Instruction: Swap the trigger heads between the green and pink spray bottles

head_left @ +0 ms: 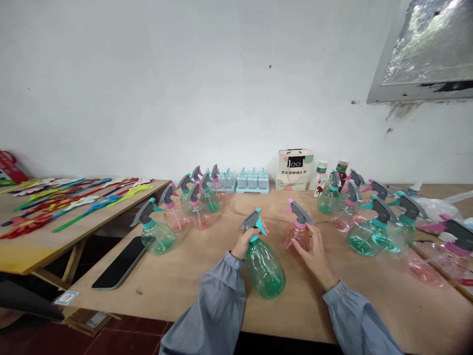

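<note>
My left hand (244,241) is closed round the neck of a green spray bottle (266,272) with a grey and turquoise trigger head, which leans with its base toward me. My right hand (315,252) grips the side of a pink spray bottle (291,234), thumb in front and fingers partly hidden behind. That bottle stands on the wooden table (221,246) with its grey and pink head tilted left. Left of my hands is a group of pink and green spray bottles (201,216); more green and pink spray bottles (364,239) stand to the right.
A phone (120,264) lies near the left table edge. Along the wall are light-blue popsicle molds (253,181), a paper bag (294,170) and two labelled bottles (320,177). Colourful flower-shaped crafts (81,202) cover another table at left. Clear plastic wrap (439,207) lies at right.
</note>
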Motion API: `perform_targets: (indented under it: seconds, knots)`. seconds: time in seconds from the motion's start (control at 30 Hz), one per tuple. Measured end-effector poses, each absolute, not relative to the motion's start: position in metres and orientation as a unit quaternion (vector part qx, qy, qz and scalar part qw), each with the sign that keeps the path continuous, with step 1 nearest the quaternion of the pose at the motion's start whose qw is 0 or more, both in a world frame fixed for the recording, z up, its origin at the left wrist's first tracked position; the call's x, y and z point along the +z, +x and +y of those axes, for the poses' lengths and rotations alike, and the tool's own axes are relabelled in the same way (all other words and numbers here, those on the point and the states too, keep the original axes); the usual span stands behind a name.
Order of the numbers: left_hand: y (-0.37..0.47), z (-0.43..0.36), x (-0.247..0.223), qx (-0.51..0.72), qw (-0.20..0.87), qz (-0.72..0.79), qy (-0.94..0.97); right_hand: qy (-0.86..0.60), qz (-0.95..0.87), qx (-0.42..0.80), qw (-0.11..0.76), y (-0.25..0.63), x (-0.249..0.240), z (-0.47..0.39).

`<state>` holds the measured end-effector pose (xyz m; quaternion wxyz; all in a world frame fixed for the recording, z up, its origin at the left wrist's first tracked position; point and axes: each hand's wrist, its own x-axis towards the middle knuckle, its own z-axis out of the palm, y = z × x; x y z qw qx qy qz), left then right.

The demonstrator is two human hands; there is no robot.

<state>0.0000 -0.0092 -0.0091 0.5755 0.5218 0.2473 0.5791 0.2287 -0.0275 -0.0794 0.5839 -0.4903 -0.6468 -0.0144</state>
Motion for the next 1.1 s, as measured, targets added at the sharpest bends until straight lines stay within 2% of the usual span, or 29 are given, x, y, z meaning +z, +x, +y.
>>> perform_targets:
  seconds: [0.2,0.37,0.6,0.7,0.87,1.1]
  knots:
    - [0.002,-0.011,-0.006,0.565,0.586,0.211,0.541,-0.488,-0.647,-0.015,0.586,0.228,-0.079,-0.027]
    - [-0.002,-0.012,-0.005,0.588,0.528,0.265,0.553,-0.484,-0.649,-0.014,0.586,0.229,-0.080,-0.026]
    - [-0.038,-0.034,0.013,0.539,0.473,0.304,0.627,-0.483,-0.649,-0.024,0.587,0.229,-0.080,-0.025]
    - [-0.072,-0.042,0.017,0.562,0.396,0.383,0.617,-0.484,-0.647,-0.026,0.588,0.230,-0.080,-0.025]
    - [-0.147,-0.042,0.009,0.619,0.207,0.527,0.544,-0.485,-0.647,-0.027,0.587,0.230,-0.080,-0.025]
    - [-0.210,-0.022,-0.002,0.674,0.078,0.587,0.443,-0.485,-0.644,-0.016,0.592,0.231,-0.080,-0.024]
